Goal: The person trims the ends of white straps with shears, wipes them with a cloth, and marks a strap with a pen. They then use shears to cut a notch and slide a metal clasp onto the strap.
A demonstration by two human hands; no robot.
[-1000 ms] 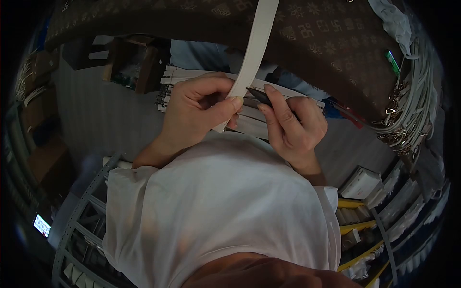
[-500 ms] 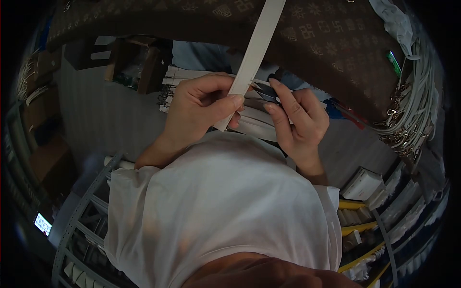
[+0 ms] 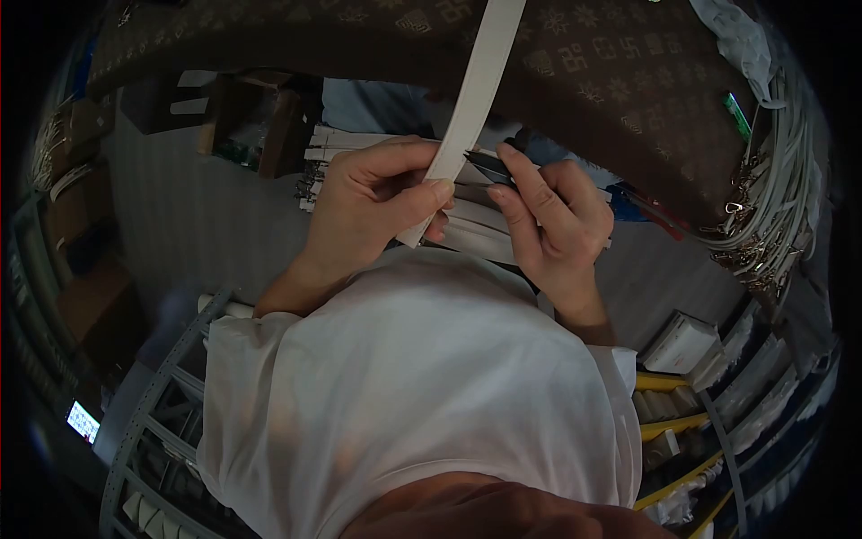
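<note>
A white stitched strap (image 3: 476, 90) runs from the top of the view down to my left hand (image 3: 382, 189). That hand is closed, pinching the strap near its lower end between thumb and fingers. From the right, my right hand (image 3: 557, 207) grips a small dark pair of thread snips (image 3: 492, 167) between thumb and fingers. Their pointed tip lies at the strap's right edge, just above my left thumb; whether it touches cannot be made out. Behind and below the hands, several more white straps (image 3: 476, 229) lie across my lap, with metal clasps (image 3: 308, 184) at their left ends.
A brown patterned cloth (image 3: 620, 99) covers the table ahead. Many pale straps with metal clips (image 3: 763, 242) hang at its right corner, near a green object (image 3: 736, 117). An open cardboard box (image 3: 283, 135) stands left. Metal shelving (image 3: 144, 404) and stocked shelves (image 3: 673, 422) flank me.
The snips have turned slightly, and their tip has come closer against the strap's edge. My right hand shifted a little left; my left hand keeps its hold on the strap.
</note>
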